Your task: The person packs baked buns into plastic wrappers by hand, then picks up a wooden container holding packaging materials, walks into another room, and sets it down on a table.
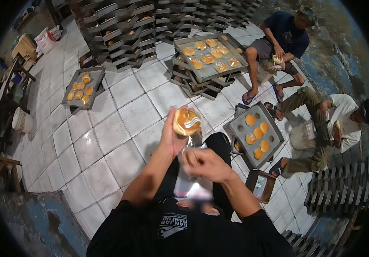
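Note:
A round golden bun (187, 121) in a clear plastic wrapper with a white printed mark rests in my left hand (172, 136), whose fingers curl round its far side. Just below the bun, my right hand (205, 164) has its fingers bent together at the loose end of the wrapper; motion blurs the fingertips, and what they pinch is too small to make out. Under my right hand, a stack of clear plastic bags (187, 184) lies on my lap.
Trays of buns stand ahead (210, 55), at the left (95, 95) and at the right (237, 124). Two people sit at the right, each holding a bun. Stacked trays (126, 32) rise behind. A small box (261, 185) and a white bucket (22, 121) stand on the tiles.

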A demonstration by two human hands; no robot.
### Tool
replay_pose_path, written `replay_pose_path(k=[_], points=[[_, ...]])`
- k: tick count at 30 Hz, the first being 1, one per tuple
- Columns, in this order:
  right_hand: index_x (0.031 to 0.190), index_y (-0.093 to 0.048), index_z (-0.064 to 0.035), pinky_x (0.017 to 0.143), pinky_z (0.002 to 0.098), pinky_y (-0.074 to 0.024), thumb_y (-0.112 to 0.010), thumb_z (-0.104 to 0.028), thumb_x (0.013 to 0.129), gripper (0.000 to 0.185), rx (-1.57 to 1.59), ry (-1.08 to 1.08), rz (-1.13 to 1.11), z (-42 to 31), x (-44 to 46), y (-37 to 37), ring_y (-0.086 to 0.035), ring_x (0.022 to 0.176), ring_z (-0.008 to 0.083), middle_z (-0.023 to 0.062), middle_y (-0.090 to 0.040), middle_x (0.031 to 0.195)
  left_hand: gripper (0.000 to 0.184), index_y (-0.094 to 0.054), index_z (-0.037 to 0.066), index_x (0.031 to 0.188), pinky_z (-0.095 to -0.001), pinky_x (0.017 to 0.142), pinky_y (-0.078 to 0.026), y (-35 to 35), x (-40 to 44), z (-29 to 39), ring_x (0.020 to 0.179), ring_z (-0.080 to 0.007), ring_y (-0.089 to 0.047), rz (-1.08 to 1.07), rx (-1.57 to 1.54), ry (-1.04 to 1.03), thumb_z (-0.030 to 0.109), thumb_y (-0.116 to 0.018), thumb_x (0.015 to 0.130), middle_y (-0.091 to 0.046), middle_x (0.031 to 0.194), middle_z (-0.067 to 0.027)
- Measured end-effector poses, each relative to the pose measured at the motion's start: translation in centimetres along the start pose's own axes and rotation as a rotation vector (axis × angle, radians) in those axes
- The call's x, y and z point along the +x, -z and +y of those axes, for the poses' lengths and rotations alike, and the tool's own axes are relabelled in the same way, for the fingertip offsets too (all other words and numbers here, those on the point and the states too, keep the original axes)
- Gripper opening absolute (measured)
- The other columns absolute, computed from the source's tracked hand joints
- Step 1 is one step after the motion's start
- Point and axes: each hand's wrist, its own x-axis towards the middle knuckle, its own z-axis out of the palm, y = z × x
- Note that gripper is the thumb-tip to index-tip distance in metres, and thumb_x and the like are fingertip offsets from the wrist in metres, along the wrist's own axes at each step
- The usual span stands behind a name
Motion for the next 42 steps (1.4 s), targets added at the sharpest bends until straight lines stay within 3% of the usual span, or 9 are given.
replay_pose_path(k=[3, 7, 10, 12, 14, 28, 35, 39, 42], points=[[0.076, -0.053, -0.0068, 0.060, 0.0230, -0.0411, -0.068, -0.004, 0.090, 0.021, 0.328, -0.118, -0.254, -0.5, -2.0, 0.3, -0.052, 0.067, 0.0057, -0.0012, -0.056, 0.083, 0.067, -0.053, 0.005, 0.134, -0.0488, 0.090, -0.055, 1.5, -0.7, 2.6, 0.115, -0.0303, -0.061, 0.095, -0.047, -0.145, 0.062, -0.042, 0.099, -0.061, 0.127, -0.0126], [0.108, -0.060, -0.0009, 0.076, 0.0334, -0.0522, -0.078, -0.007, 0.079, 0.034, -0.857, 0.312, 0.646, 2.3, 1.0, 0.4, -0.062, 0.089, 0.0248, 0.0167, -0.060, 0.113, 0.068, -0.057, 0.002, 0.126, -0.0438, 0.099, -0.051, 2.4, -3.8, 1.8, 0.112, -0.0297, -0.063, -0.283, -0.137, -0.001, 0.061, -0.040, 0.099, -0.063, 0.123, -0.0185], [0.106, -0.064, -0.0047, 0.087, 0.0422, -0.0534, -0.076, -0.003, 0.076, 0.033, -1.109, 0.605, 0.481, 2.0, 1.1, -1.2, -0.064, 0.102, 0.0373, 0.0168, -0.063, 0.113, 0.058, -0.055, 0.003, 0.130, -0.0426, 0.105, -0.047, 3.5, -6.2, -0.4, 0.120, -0.0306, -0.059, -0.027, -0.206, 0.236, 0.052, -0.042, 0.101, -0.061, 0.128, -0.0172], [0.098, -0.067, -0.0017, 0.083, 0.0396, -0.0540, -0.072, -0.002, 0.079, 0.020, -0.996, 0.550, 0.518, 2.9, 1.5, -0.3, -0.067, 0.093, 0.0325, 0.0171, -0.068, 0.100, 0.046, -0.052, 0.003, 0.136, -0.0325, 0.110, -0.039, 2.1, -6.9, -0.2, 0.124, -0.0174, -0.055, 0.198, 0.417, -0.330, 0.034, -0.049, 0.103, -0.061, 0.129, -0.0074], [0.100, -0.065, 0.0053, 0.075, 0.0301, -0.0519, -0.060, -0.003, 0.090, 0.014, -0.565, 0.104, 0.615, 3.2, 2.1, 1.4, -0.065, 0.082, 0.0191, 0.0138, -0.068, 0.089, 0.044, -0.058, 0.001, 0.132, -0.0282, 0.102, -0.042, 5.7, -3.7, 0.9, 0.115, -0.0123, -0.056, -0.034, 0.735, -0.193, 0.034, -0.048, 0.104, -0.063, 0.120, -0.0034], [0.086, -0.057, 0.0040, 0.054, 0.0349, -0.0410, -0.048, -0.024, 0.105, 0.035, -1.030, 0.296, 0.687, 4.1, 2.3, 4.2, -0.049, 0.055, 0.0190, 0.0088, -0.053, 0.064, 0.027, -0.056, 0.002, 0.087, -0.0232, 0.064, -0.044, 1.7, -1.8, -1.7, 0.070, -0.0053, -0.051, 0.065, 0.727, -0.580, 0.024, -0.054, 0.104, -0.056, 0.075, 0.0015], [0.071, -0.048, -0.0048, 0.045, 0.0244, -0.0295, -0.053, -0.022, 0.103, 0.036, -0.253, 0.014, 0.663, 4.3, 3.4, 6.6, -0.039, 0.051, 0.0051, -0.0020, -0.044, 0.060, 0.030, -0.055, 0.002, 0.086, -0.0246, 0.068, -0.048, 1.3, -1.3, -1.4, 0.071, -0.0069, -0.054, 0.219, 0.752, -0.511, 0.025, -0.052, 0.105, -0.058, 0.076, -0.0011], [0.075, -0.053, 0.0018, 0.050, 0.0338, -0.0342, -0.055, -0.018, 0.100, 0.032, -0.780, 0.271, 0.731, 5.0, 2.8, 8.5, -0.042, 0.054, 0.0129, 0.0035, -0.045, 0.060, 0.018, -0.057, 0.001, 0.089, -0.0295, 0.072, -0.050, -0.7, -1.2, -2.1, 0.074, -0.0157, -0.060, 0.246, 0.740, -0.656, 0.014, -0.052, 0.101, -0.061, 0.077, -0.0043], [0.073, -0.054, -0.0055, 0.050, 0.0284, -0.0265, -0.055, -0.019, 0.100, 0.030, -0.335, -0.027, 0.769, 4.9, 3.3, 10.6, -0.035, 0.057, 0.0081, -0.0066, -0.041, 0.064, 0.008, -0.060, 0.001, 0.095, -0.0369, 0.081, -0.049, 4.9, 2.1, -1.2, 0.086, -0.0268, -0.058, 0.343, 1.138, -0.833, 0.005, -0.058, 0.088, -0.059, 0.092, -0.0116]])
